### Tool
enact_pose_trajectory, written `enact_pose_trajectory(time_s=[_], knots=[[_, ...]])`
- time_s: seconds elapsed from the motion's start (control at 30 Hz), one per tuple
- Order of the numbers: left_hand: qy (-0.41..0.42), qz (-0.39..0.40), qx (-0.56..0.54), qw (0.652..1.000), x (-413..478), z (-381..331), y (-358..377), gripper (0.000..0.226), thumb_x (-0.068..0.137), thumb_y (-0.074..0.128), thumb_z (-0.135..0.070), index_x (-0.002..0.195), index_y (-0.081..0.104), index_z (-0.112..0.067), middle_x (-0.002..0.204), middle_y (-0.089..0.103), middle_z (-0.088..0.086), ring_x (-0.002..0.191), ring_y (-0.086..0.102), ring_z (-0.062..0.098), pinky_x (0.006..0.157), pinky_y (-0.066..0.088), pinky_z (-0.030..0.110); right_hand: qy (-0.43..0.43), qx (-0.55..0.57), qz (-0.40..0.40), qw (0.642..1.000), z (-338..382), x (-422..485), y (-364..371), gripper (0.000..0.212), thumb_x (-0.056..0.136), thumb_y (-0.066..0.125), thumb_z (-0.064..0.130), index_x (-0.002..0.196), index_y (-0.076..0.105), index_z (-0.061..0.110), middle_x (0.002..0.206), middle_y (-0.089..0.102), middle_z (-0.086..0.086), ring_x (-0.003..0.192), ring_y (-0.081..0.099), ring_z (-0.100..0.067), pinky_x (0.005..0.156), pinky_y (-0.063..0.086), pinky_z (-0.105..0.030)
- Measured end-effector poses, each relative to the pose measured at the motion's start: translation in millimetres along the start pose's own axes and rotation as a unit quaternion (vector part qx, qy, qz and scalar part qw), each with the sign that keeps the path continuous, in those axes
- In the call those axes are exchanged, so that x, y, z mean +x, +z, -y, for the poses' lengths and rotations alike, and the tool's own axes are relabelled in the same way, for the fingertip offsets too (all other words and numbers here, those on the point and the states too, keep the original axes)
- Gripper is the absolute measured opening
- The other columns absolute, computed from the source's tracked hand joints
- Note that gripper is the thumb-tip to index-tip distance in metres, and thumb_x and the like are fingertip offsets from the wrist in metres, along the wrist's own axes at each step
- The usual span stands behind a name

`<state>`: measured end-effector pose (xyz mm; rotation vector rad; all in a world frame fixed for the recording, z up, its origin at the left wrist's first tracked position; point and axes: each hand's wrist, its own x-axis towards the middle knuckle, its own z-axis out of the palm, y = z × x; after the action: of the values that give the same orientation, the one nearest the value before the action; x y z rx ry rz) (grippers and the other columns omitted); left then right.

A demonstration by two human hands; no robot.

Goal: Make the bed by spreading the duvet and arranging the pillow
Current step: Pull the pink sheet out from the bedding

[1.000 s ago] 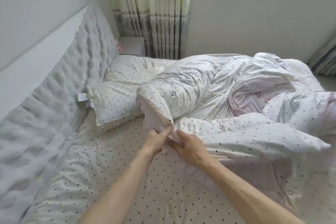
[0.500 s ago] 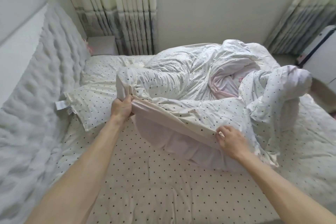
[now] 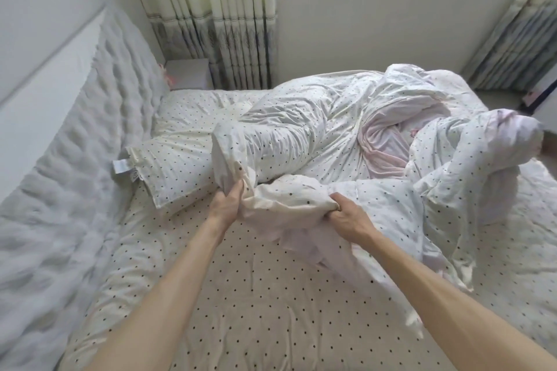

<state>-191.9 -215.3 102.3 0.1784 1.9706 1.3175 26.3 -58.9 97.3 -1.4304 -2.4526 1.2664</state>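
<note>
A white duvet (image 3: 325, 117) with small black dots and a pale pink underside lies crumpled across the far and right part of the bed. My left hand (image 3: 226, 205) grips its near edge beside the pillow. My right hand (image 3: 346, 217) grips the same edge a little to the right, fingers curled under the fabric, which bunches between the two hands. A dotted pillow (image 3: 177, 169) with a white tag lies by the headboard, just left of my left hand. The dotted sheet (image 3: 247, 304) is bare below my arms.
A padded white headboard (image 3: 69, 178) runs along the left. A small white bedside table (image 3: 188, 74) stands in the far corner under striped curtains (image 3: 217, 15). Another curtain (image 3: 518, 33) hangs at the far right, with floor and a white cabinet edge beside it.
My hands were spread apart along the duvet edge half a second ago; now they have come closer together, and the fabric is bunched between them. The view has shifted slightly.
</note>
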Motion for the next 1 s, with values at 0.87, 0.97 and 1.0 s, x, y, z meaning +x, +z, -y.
enact_pose_trajectory(time_s=[0.87, 0.97, 1.0], knots=[[-0.117, 0.107, 0.31, 0.938, -93, 162, -259, 0.02, 0.072, 0.073, -0.025, 0.083, 0.056, -0.026, 0.085, 0.063, -0.005, 0.081, 0.062, 0.017, 0.063, 0.044, 0.022, 0.026, -0.104, 0.253, 0.962, 225, -25, 298, 0.112, 0.068, 0.08, 0.058, 0.149, 0.016, 0.015, 0.111, 0.052, -0.009, 0.086, 0.065, -0.025, 0.046, 0.059, -0.036], [-0.126, 0.125, 0.303, 0.936, -75, 183, -314, 0.022, 0.076, 0.071, -0.023, 0.092, 0.055, -0.023, 0.088, 0.06, -0.003, 0.081, 0.061, 0.019, 0.06, 0.041, 0.024, 0.03, -0.159, 0.239, 0.957, 257, -7, 350, 0.075, 0.082, 0.071, 0.045, 0.135, 0.033, 0.009, 0.099, 0.059, -0.012, 0.069, 0.071, -0.027, 0.047, 0.059, -0.035], [-0.129, 0.105, 0.303, 0.938, -69, 191, -331, 0.023, 0.077, 0.07, -0.023, 0.092, 0.053, -0.022, 0.086, 0.057, -0.004, 0.077, 0.057, 0.017, 0.058, 0.039, 0.025, 0.029, -0.136, 0.231, 0.963, 266, -2, 366, 0.061, 0.087, 0.066, 0.038, 0.131, 0.038, 0.006, 0.1, 0.062, -0.013, 0.069, 0.072, -0.028, 0.052, 0.061, -0.038]])
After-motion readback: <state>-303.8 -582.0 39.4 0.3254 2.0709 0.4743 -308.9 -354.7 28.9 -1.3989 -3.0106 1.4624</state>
